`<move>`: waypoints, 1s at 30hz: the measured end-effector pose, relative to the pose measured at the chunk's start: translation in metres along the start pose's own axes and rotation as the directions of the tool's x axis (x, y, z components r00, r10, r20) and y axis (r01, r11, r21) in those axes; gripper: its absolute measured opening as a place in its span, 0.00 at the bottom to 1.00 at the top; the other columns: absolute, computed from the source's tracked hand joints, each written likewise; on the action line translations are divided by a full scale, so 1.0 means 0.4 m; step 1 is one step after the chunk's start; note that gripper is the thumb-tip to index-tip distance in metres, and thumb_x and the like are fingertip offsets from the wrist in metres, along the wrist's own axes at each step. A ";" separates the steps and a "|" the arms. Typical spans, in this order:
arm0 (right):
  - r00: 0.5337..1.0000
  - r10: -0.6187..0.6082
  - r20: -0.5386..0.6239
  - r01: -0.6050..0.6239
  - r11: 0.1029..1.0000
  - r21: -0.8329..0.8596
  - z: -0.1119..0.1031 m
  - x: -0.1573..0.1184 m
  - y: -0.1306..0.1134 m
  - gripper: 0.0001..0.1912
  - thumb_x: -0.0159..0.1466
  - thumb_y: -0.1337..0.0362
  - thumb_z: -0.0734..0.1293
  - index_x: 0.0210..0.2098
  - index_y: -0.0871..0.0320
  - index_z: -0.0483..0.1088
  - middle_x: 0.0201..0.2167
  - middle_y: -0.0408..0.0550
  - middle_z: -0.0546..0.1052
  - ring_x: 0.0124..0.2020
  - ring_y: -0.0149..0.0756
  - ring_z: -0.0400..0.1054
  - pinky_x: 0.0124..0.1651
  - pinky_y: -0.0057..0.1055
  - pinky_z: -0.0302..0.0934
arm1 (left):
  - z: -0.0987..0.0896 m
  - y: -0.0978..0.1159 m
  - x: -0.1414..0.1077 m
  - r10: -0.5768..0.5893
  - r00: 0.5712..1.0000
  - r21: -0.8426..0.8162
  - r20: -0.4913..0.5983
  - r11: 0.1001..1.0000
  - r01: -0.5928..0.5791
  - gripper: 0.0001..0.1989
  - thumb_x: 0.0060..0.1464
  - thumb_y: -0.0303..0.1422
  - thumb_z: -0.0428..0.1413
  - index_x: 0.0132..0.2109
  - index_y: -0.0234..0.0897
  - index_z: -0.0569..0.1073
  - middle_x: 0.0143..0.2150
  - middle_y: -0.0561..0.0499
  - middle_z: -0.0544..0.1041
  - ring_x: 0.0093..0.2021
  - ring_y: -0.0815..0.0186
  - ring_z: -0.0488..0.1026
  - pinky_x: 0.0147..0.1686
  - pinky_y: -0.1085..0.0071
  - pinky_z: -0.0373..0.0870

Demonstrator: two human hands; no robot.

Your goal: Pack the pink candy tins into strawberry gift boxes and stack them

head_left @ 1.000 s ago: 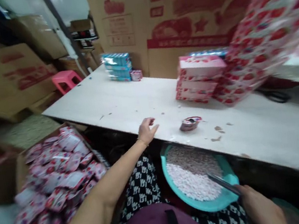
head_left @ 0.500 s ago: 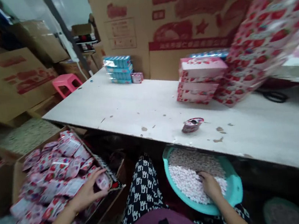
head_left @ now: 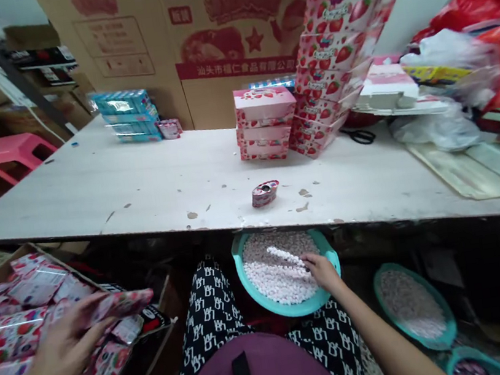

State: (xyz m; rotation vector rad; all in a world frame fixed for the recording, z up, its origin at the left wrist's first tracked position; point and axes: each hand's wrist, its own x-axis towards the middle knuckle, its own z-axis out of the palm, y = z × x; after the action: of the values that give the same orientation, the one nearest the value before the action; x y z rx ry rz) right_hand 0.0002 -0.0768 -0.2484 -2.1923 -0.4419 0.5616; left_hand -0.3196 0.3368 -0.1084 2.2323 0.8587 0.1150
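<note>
My left hand is closed around a small pink strawberry-printed carton, lifted over a cardboard box full of similar small cartons. Motion blurs that hand somewhat. Over a turquoise basin between my knees, my right hand grips the end of a narrow strip of white candies, slanting up to the left. Whether a thin scoop lies beneath them I cannot make out. Small white candies fill the basin, its far part in the table's shadow. One small oval carton stands on the table.
The white table overhangs the basin's far side. On it are strawberry boxes, a tall leaning stack, blue packs and scissors. Another basin sits on the floor at right, near a pink stool far left.
My left hand has picked a small carton up out of the box. My right hand has risen from among the candies with a strip of them. The view has turned right.
</note>
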 end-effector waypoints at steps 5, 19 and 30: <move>1.000 -0.004 0.015 0.004 1.000 0.021 -0.067 -0.023 -0.042 0.18 0.54 0.59 0.58 0.34 0.61 0.73 0.31 0.50 0.76 0.32 0.37 0.68 0.38 0.32 0.61 | 0.297 0.257 0.053 -0.162 0.893 -0.693 0.420 0.577 0.431 0.23 0.50 0.50 0.49 0.49 0.42 0.65 0.35 0.51 0.76 0.29 0.68 0.72 0.22 0.77 0.65; 0.983 0.041 0.179 0.108 0.660 -0.744 -0.166 -0.050 -0.305 0.15 0.55 0.72 0.58 0.34 0.53 0.74 0.34 0.50 0.77 0.38 0.38 0.70 0.39 0.31 0.60 | 0.716 0.398 0.141 -0.067 0.605 -0.598 0.794 0.092 0.796 0.17 0.52 0.45 0.50 0.39 0.35 0.70 0.30 0.50 0.76 0.26 0.70 0.74 0.19 0.79 0.66; 0.983 -0.027 0.179 0.168 0.511 -0.843 -0.190 -0.031 -0.329 0.13 0.58 0.73 0.55 0.33 0.60 0.70 0.32 0.54 0.74 0.34 0.39 0.70 0.35 0.30 0.60 | 0.699 0.365 0.181 -0.113 0.695 -0.687 0.710 0.107 0.719 0.15 0.54 0.41 0.50 0.40 0.32 0.71 0.31 0.47 0.77 0.27 0.69 0.74 0.26 0.75 0.69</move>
State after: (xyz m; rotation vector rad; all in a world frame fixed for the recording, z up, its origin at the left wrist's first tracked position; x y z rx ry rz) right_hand 0.0135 -0.0504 -0.0988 -3.0580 -1.1194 0.4824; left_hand -0.0937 0.1378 -0.2277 0.6285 0.7779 -0.2029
